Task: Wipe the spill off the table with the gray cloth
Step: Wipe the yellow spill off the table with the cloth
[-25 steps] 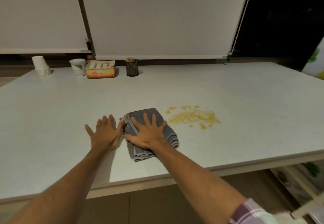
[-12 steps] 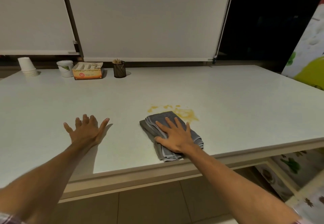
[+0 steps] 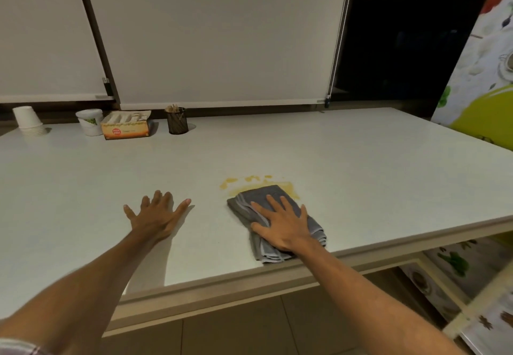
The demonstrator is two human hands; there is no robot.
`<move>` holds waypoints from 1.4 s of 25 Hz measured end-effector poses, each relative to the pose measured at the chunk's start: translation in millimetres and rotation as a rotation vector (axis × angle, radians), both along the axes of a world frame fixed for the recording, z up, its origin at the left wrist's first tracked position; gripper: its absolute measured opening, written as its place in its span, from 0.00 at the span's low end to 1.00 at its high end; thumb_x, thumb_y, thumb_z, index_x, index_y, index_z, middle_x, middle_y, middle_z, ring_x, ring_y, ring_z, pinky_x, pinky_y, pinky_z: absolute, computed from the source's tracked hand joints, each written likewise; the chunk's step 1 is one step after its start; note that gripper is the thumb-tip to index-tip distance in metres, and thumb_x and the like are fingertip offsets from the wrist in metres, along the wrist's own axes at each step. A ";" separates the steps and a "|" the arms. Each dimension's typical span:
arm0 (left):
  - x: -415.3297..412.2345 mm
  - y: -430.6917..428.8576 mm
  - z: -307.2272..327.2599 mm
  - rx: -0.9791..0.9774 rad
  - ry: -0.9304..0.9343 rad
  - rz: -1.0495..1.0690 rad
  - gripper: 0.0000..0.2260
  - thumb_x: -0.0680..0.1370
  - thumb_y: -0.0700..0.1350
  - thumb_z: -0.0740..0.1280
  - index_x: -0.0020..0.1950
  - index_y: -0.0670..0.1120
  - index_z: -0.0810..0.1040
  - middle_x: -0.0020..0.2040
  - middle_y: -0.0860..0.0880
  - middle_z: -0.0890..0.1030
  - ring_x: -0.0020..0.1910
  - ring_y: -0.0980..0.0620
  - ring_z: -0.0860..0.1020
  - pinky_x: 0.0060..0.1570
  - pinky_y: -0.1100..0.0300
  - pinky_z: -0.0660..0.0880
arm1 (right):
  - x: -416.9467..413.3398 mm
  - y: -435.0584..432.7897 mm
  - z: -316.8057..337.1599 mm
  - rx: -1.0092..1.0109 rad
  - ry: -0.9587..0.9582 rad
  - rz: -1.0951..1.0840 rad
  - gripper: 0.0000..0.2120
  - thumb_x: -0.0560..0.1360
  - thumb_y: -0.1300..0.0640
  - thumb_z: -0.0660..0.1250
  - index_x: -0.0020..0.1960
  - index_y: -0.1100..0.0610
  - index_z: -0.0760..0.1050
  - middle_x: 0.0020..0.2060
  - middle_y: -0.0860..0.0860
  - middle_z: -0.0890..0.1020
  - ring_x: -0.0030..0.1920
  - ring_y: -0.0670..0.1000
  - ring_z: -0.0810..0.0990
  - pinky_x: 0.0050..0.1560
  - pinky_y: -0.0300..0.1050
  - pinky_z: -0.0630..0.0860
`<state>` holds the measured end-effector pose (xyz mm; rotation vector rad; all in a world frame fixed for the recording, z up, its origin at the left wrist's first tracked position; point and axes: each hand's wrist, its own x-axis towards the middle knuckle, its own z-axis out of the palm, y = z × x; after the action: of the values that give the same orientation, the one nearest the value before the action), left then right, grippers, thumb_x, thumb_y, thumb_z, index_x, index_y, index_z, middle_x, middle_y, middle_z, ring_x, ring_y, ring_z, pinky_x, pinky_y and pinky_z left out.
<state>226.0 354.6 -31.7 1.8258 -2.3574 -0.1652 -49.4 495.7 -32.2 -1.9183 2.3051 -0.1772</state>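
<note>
A folded gray cloth point(image 3: 256, 198) lies on the white table point(image 3: 361, 171) near its front edge. My right hand point(image 3: 281, 227) presses flat on the cloth, fingers spread. The cloth's far end covers the near part of a yellow-orange spill point(image 3: 291, 188); smears and small drops point(image 3: 230, 181) still show beyond and to the left of it. To the left of the cloth, my left hand point(image 3: 155, 216) rests palm-down on bare table with fingers apart, holding nothing.
Along the back left edge stand a stack of white paper cups point(image 3: 27, 121), a white tub point(image 3: 90, 121), an orange-and-cream box point(image 3: 126, 128) and a dark mesh holder with sticks point(image 3: 177, 121). A patterned panel point(image 3: 477, 77) stands at the right. The table's front edge point(image 3: 277, 279) is close to the cloth.
My right hand has slid the cloth to the right, away from my left hand and onto the near part of the spill. The left hand stayed flat on the table.
</note>
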 end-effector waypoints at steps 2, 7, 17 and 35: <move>5.6 -7.0 -0.6 -0.005 0.002 -0.002 0.36 0.73 0.73 0.41 0.66 0.49 0.68 0.71 0.47 0.67 0.73 0.40 0.62 0.70 0.28 0.47 | -36.3 8.7 -0.6 0.002 0.006 -0.110 0.31 0.73 0.28 0.46 0.74 0.29 0.45 0.79 0.43 0.44 0.79 0.54 0.40 0.69 0.75 0.35; 33.0 -37.6 -1.4 0.003 0.002 0.043 0.40 0.72 0.74 0.41 0.78 0.53 0.58 0.81 0.48 0.53 0.79 0.41 0.53 0.72 0.31 0.43 | -41.8 -6.7 0.1 0.023 -0.023 -0.268 0.32 0.74 0.29 0.47 0.76 0.32 0.42 0.79 0.46 0.42 0.78 0.58 0.37 0.66 0.79 0.36; 40.1 -60.0 -15.6 0.034 -0.045 0.044 0.47 0.66 0.79 0.36 0.79 0.55 0.50 0.81 0.48 0.47 0.80 0.42 0.47 0.71 0.31 0.40 | -101.7 -13.5 -7.3 0.008 0.004 -0.306 0.30 0.74 0.28 0.46 0.74 0.29 0.43 0.79 0.43 0.44 0.79 0.55 0.41 0.67 0.78 0.41; 37.0 -67.9 -23.6 0.097 -0.057 0.080 0.48 0.64 0.80 0.35 0.79 0.59 0.43 0.81 0.50 0.40 0.79 0.40 0.40 0.69 0.29 0.36 | -159.3 -120.3 3.5 0.052 -0.011 -0.339 0.28 0.77 0.33 0.46 0.76 0.33 0.45 0.80 0.47 0.45 0.79 0.59 0.42 0.69 0.76 0.39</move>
<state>263.0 286.7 -55.3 1.9915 -2.3478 -0.2246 -208.7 375.4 -28.6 -1.4862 2.5835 -0.1599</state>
